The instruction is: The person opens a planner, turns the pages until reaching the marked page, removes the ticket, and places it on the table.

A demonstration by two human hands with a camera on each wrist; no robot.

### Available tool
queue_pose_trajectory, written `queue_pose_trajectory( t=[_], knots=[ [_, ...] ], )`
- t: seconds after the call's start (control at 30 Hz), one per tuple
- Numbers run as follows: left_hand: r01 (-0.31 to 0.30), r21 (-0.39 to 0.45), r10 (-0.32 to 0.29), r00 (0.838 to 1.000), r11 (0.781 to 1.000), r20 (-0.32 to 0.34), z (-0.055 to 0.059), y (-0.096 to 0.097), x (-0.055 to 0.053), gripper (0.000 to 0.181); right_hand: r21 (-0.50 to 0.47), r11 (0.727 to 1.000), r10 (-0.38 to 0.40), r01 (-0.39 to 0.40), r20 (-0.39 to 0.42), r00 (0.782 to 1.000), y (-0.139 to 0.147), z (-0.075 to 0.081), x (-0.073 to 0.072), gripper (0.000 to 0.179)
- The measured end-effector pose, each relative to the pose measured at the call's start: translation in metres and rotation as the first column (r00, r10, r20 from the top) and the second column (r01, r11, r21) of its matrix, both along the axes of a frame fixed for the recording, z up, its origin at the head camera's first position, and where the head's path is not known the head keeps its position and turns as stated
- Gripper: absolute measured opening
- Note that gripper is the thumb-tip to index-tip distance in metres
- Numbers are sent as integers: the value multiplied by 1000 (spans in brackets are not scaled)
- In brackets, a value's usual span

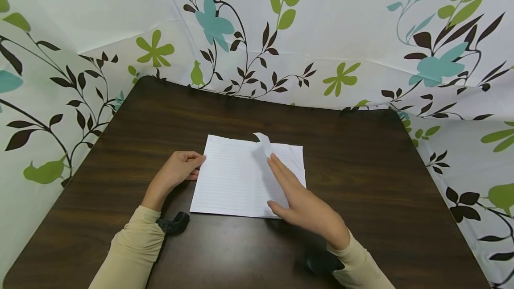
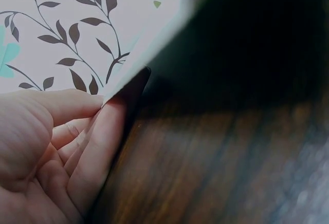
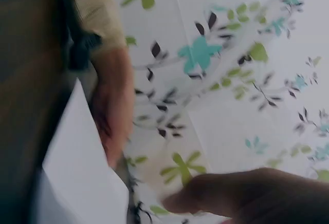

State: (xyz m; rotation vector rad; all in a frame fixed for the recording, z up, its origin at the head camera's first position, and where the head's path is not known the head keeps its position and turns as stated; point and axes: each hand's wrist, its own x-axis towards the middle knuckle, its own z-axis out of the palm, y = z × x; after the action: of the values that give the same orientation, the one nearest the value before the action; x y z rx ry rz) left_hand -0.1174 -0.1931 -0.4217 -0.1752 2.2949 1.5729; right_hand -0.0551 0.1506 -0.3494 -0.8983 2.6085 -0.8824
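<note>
A white lined paper booklet (image 1: 226, 175) lies spread on the dark table, with a fold line down its middle. On its right half a narrow flap of paper (image 1: 263, 143) stands up and casts a shadow. My left hand (image 1: 180, 167) pinches the booklet's left edge between thumb and fingers; the left wrist view shows that edge in the left hand (image 2: 67, 152) close up. Over the right half, my right hand (image 1: 307, 206) has its fingers straight, the fingertips right at the raised flap and the thumb spread apart. White paper (image 3: 85, 167) appears near the right thumb (image 3: 231, 196) in the right wrist view.
The dark wood-grain table (image 1: 361, 168) extends around the booklet on all sides. Behind and beside it hangs a white cloth (image 1: 249, 21) printed with leaves, flowers and birds. A black wrist strap (image 1: 174, 224) sits at the left cuff.
</note>
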Motion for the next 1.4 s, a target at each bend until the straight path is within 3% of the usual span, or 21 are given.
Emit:
queue_pose_trajectory(
  t=[0.2,0.3,0.37,0.53,0.63,1.0,1.17,1.4],
  knots=[
    [8,-3,-8,1000,1000,2,2,1,1,43,-7,999,43,-44,-112,993,-15,-3,15,98],
    [4,-6,-4,1000,1000,2,2,1,1,43,0,996,83,-84,-212,974,-23,-10,19,94],
    [1,-8,-1,1000,1000,1,2,1,1,43,1,994,109,-114,-303,947,-29,-19,18,92],
    [-1,-6,1,1000,1000,-4,1,1,0,43,-16,986,134,-166,-518,845,-42,-45,12,88],
    [-3,-1,3,1000,1000,-7,0,0,-1,42,-17,986,131,-167,-549,826,-48,-55,11,84],
    [-22,21,22,1000,1000,-11,1,1,0,43,97,981,195,-169,-507,840,-56,-77,9,70],
    [-32,39,32,999,999,-3,2,1,-1,53,91,979,205,-185,-462,863,-58,-82,5,63],
    [-5,-5,5,1000,1000,-24,2,-1,-1,56,33,966,249,-256,-380,891,-60,-85,-3,63]
  ],
)
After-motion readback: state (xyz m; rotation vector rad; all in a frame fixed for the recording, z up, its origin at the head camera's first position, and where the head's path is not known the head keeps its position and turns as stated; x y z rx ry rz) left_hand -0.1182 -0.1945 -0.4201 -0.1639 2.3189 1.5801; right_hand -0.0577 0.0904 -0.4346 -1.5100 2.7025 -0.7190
